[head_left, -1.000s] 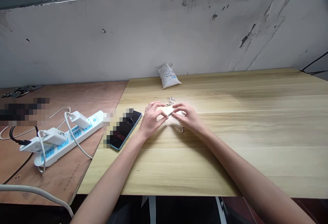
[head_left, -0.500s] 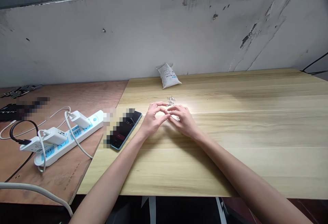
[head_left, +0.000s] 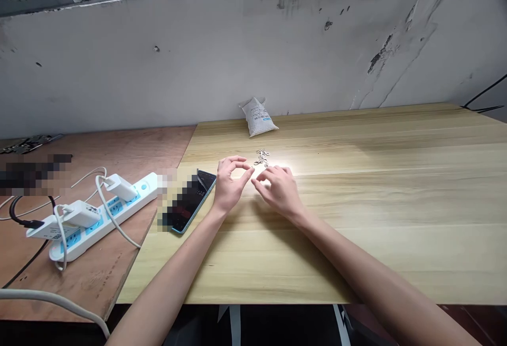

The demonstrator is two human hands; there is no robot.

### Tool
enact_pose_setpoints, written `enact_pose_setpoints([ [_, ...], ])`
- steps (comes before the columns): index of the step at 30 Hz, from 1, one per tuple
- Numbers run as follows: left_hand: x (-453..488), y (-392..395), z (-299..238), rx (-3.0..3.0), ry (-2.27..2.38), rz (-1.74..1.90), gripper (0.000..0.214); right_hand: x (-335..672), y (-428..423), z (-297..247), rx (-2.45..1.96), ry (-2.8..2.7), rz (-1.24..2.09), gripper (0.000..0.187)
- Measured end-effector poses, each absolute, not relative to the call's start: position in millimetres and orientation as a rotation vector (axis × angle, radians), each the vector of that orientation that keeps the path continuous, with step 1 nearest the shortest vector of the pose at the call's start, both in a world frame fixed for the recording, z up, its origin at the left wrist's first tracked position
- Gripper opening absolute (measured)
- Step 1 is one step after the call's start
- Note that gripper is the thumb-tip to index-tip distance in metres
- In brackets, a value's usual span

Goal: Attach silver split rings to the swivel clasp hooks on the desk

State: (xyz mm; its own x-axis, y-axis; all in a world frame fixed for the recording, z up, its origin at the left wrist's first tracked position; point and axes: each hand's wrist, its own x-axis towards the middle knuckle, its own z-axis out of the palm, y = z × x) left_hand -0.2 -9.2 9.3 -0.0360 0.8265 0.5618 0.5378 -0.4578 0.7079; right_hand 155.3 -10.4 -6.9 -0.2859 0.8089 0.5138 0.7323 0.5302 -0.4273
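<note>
My left hand (head_left: 230,186) is over the pale wooden table, thumb tip and index fingertip pressed together. Anything in that pinch is too small to name. Just to its right, my right hand (head_left: 280,192) is bent over with its fingers curled and thumb drawn near the index finger. Whether a small piece sits in it, I cannot make out. A narrow space separates the two hands. Right beyond the fingertips lies a little heap of small silvery metal rings or clasps (head_left: 262,156); a piece beside the right fingers is partly covered.
A filled plastic bag with a printed label (head_left: 259,119) leans near the wall behind the heap. Left of my left hand lies a phone (head_left: 196,198). A white power strip (head_left: 137,195) with chargers and cables rests on the adjoining brown board (head_left: 158,145).
My hands, whose fingertips met half a second ago, are now slightly apart. The left hand has shifted a little leftward. The view has turned slightly.
</note>
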Motion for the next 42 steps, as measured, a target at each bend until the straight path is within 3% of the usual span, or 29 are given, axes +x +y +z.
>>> enact_pose_setpoints([
  [7, 5, -11, 8, 1.954, 1.353, 1.412, 0.010, 157, -5, -7, -1.147, -2.019, 0.249, 0.013],
  [25, 3, -11, 9, 1.899, 1.195, 1.296, 0.008, 159, -3, -10, -1.111, -2.016, 0.388, 0.026],
  [42, 0, -9, 10, 1.964, 1.178, 1.247, 0.004, 165, -1, -10, -1.135, -2.242, 0.425, 0.027],
])
